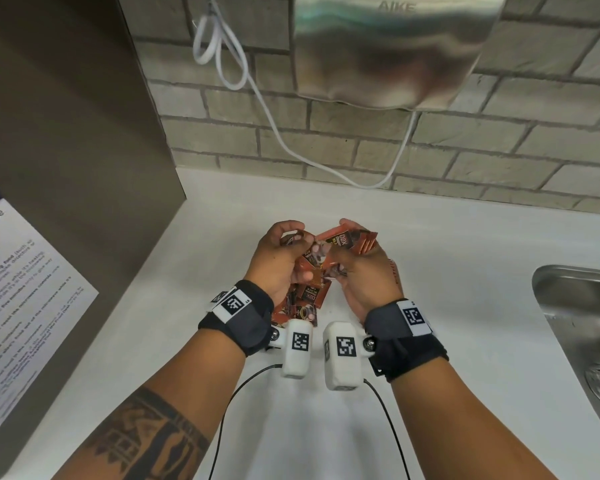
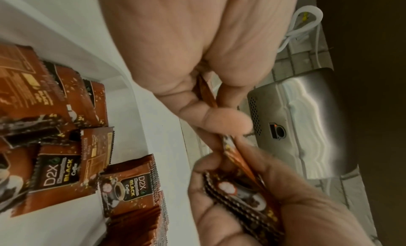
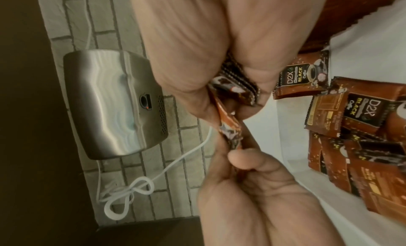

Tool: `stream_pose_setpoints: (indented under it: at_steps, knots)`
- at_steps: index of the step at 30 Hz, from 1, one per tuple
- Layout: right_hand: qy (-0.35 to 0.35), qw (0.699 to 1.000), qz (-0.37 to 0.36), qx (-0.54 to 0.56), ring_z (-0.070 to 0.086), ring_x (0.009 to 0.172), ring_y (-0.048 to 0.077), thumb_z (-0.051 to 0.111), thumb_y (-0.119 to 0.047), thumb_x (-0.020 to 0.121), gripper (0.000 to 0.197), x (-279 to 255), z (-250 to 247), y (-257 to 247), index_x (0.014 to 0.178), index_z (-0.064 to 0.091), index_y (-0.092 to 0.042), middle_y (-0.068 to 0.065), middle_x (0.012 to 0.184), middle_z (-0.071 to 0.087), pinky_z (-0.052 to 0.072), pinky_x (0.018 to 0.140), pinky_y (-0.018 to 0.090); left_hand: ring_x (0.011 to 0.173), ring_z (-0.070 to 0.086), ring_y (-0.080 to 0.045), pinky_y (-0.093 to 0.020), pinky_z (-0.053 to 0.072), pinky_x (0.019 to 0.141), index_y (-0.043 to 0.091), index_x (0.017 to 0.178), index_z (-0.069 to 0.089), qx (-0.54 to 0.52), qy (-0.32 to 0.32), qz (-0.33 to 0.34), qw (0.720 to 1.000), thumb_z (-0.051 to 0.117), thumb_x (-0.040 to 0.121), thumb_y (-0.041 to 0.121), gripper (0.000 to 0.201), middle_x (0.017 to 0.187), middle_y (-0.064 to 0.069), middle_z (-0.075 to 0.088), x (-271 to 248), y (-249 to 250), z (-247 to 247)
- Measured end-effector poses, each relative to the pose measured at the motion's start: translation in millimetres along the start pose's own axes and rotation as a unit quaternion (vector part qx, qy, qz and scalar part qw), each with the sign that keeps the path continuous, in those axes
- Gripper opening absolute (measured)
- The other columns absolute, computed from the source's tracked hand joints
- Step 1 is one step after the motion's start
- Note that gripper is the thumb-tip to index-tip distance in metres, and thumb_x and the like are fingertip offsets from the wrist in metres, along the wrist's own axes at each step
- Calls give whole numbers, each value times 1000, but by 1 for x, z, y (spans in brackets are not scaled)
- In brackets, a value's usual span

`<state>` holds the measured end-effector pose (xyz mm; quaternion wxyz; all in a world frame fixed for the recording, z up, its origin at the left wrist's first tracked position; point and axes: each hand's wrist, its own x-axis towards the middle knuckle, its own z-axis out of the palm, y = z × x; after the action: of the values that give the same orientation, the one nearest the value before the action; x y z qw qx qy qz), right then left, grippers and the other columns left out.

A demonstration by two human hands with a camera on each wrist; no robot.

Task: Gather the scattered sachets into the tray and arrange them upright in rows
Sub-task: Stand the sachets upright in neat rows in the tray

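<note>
At centre of the head view, over the white counter (image 1: 430, 306): two hands raised together, working one bundle.

Item 1. Left hand (image 1: 274, 261), at 9 o'clock of the bundle. Fingers curled; thumb and fingertips pinch the edge of a single sachet (image 2: 207, 91), seen edge-on in the left wrist view.

Item 2. Right hand (image 1: 364, 275), at 3 o'clock. Fingers curled round a stack of sachets (image 1: 357, 242) squared together, serrated ends fanning out past the knuckles at 12 o'clock. The pinched sachet meets this stack, touching it.

Item 3. Loose sachets (image 2: 66, 154), brown, marked "D2X Black Coffee". Lying flat and overlapping beneath the hands, at 6 o'clock of the bundle; some face up, some face down.

Item 4. Tray: a white raised edge (image 2: 140, 96) runs beside the loose sachets in the left wrist view; whether this is the tray's wall cannot be told.

Item 5. Surroundings. Steel hand dryer (image 1: 392, 46) on the brick wall at 12 o'clock, white cord (image 1: 222, 46) looped beside it; sink (image 1: 582, 327) at 3 o'clock.

Step in hand, as judged: gathering, one sachet being added to the held stack. None stands upright in view. Next move calls for aligning the edges, then lowering the stack on its end without letting it splay.
</note>
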<state>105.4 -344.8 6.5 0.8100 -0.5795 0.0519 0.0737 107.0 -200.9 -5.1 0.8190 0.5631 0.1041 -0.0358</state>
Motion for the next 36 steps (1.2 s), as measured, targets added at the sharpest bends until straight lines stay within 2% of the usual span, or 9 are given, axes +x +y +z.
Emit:
stream_pose_setpoints:
  at_steps: [4, 8, 13, 17, 21, 24, 27, 32, 36]
  knots:
    - [38, 998, -27, 34, 69, 102, 34, 55, 8, 89, 46, 8, -4, -2, 129, 58, -14, 18, 110, 71, 56, 90, 51, 68, 67, -13, -21, 48, 40, 19, 116, 60, 55, -44, -6, 998, 72, 91, 5, 32, 99, -6, 67, -1, -1, -1]
    - [38, 995, -21, 85, 71, 104, 27, 48, -1, 99, 37, 9, -10, -10, 133, 55, -15, 14, 109, 73, 56, 89, 43, 65, 62, -20, -23, 50, 43, 16, 112, 62, 57, 0, -16, 998, 60, 97, 3, 20, 93, -7, 67, 5, 2, -3]
    - [22, 999, 13, 24, 63, 74, 15, 68, -16, 94, 40, 4, -13, -3, 131, 54, -18, 4, 84, 62, 59, 83, 40, 88, 71, -36, -23, 51, 46, 13, 88, 53, -27, 58, -24, 998, 68, 91, 0, 21, 103, -22, 71, 7, 8, -16]
    - [-41, 996, 73, 3, 65, 82, 13, 76, -29, 86, 60, -3, -5, 4, 137, 50, -10, 10, 97, 63, 57, 92, 44, 88, 76, -31, -25, 58, 56, 11, 77, 48, -38, 7, -18, 999, 70, 91, 1, 28, 102, -22, 74, -1, 10, -7]
    - [-67, 994, 85, 22, 67, 97, 20, 76, -38, 76, 78, -2, -4, 1, 140, 47, -6, 9, 108, 67, 56, 94, 44, 62, 70, -21, -24, 55, 53, 8, 84, 56, 79, 44, 18, 996, 79, 86, 11, 23, 79, -15, 70, -6, 9, 1]
    - [-83, 991, 101, 38, 67, 102, 27, 79, -33, 68, 80, -3, -5, 2, 138, 48, -12, 7, 117, 71, 58, 91, 41, 53, 50, -12, -23, 46, 56, 12, 70, 55, 160, 111, 102, 976, 83, 80, 12, 29, 62, 0, 54, -2, 6, 3]
    - [-96, 989, 105, 47, 67, 108, 27, 80, -26, 75, 65, -5, 0, 0, 132, 55, -6, 12, 126, 68, 59, 88, 42, 53, 52, -8, -25, 49, 59, 17, 64, 52, 204, 117, 141, 962, 81, 80, 11, 33, 60, 5, 55, 0, 5, 2]
    - [-70, 981, 149, 107, 66, 110, 39, 61, 1, 92, 12, 3, -12, -6, 100, 63, 10, 30, 116, 67, 60, 83, 45, 91, 71, -20, -46, 57, 84, 29, 69, 51, 325, 38, 165, 931, 66, 81, 13, 24, 84, -3, 70, 0, 13, -7]
    - [-92, 977, 166, 93, 64, 114, 42, 59, -2, 89, 35, 4, -22, -8, 119, 56, 15, 31, 122, 63, 57, 87, 46, 136, 39, -4, -27, 41, 106, 37, 130, 48, 449, -136, 218, 856, 71, 87, 10, 56, 151, 13, 37, -9, 26, -11]
